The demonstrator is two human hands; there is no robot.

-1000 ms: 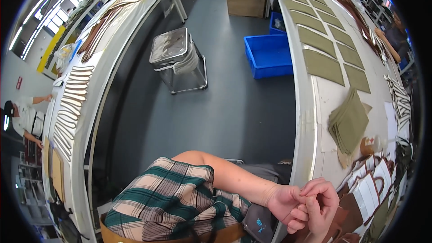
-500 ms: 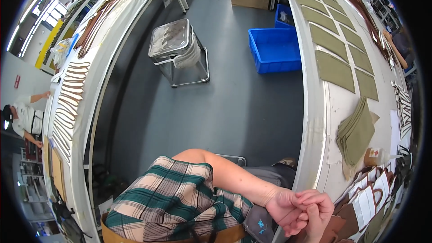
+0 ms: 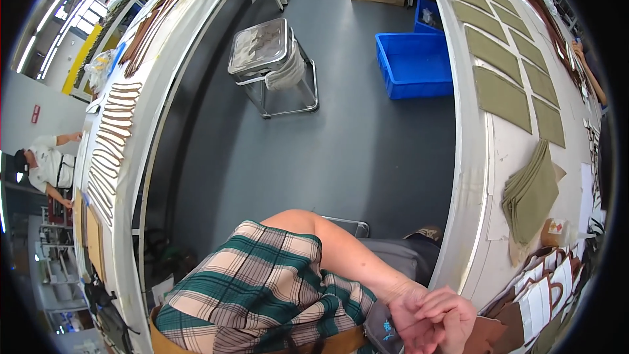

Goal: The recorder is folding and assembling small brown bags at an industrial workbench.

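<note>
My left arm reaches across from the plaid sleeve to the right table's near edge. Palm up, my left hand has its fingers curled in. Against it lies my right hand, partly cut off by the lower edge, its fingers bent over the left hand's fingertips. Whether anything small is between them is hidden. Brown leather pieces lie just to the right of the hands. Beyond these stand several white-and-brown panels with loop handles.
On the right table are a fanned stack of olive fabric pieces, rows of olive panels and a bottle. A stool and a blue crate stand on the floor. Straps line the left table; a person works behind it.
My view has turned slightly, so the tables, stool and crate sit further right and higher. My hands, still together, appear a little lower and further left.
</note>
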